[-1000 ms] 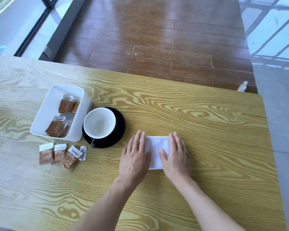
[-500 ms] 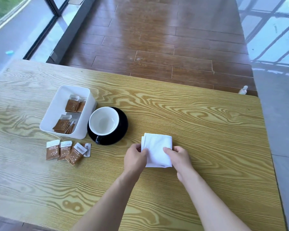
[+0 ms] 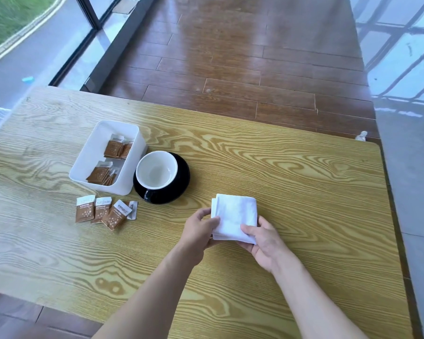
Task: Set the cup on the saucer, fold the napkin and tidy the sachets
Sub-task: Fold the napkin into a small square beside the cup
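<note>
A white folded napkin (image 3: 235, 215) lies at the middle of the wooden table (image 3: 304, 192). My left hand (image 3: 200, 228) pinches its left edge and my right hand (image 3: 263, 241) grips its near right corner. A cup (image 3: 156, 170), white inside and black outside, sits on a black saucer (image 3: 179, 184) left of the napkin. Several brown sachets (image 3: 103, 212) lie loose on the table in front of a white box (image 3: 83, 167), which holds several more sachets (image 3: 115, 150).
The table's far edge (image 3: 255, 119) meets a brown plank floor. Its right edge (image 3: 387, 192) borders grey tiles. A glass wall runs along the upper left.
Both hands went from pressing flat on the napkin to gripping its edges. The napkin now looks like a thicker, squarer fold, and the camera view has shifted.
</note>
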